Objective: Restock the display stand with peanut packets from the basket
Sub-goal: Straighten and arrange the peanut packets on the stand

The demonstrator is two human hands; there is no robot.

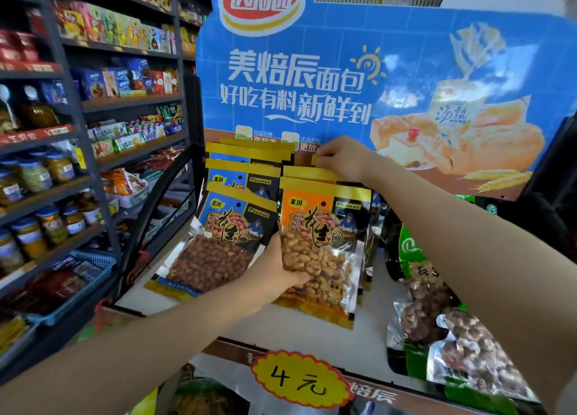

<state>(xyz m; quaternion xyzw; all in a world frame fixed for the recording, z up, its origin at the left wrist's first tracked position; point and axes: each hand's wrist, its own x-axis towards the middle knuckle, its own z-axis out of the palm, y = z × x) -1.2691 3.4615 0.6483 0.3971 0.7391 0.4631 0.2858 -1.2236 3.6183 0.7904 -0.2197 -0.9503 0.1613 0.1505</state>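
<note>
In the centre of the frame we see our left hand [278, 268] curled round the lower left edge of the front orange peanut packet [321, 249], thumb across its clear window, the other fingers hidden behind. Higher up, our right hand [342, 158] pinches the yellow top edge of a rear packet [315, 159] in the same row, fingers pressed together. Just left of the orange row stands a row of blue peanut packets [231, 224], leaning back on the white shelf [368, 324] of the display stand. The blue bread poster [359, 71] fills the upper right. A yellow price tag [299, 378] sits at lower centre.
</note>
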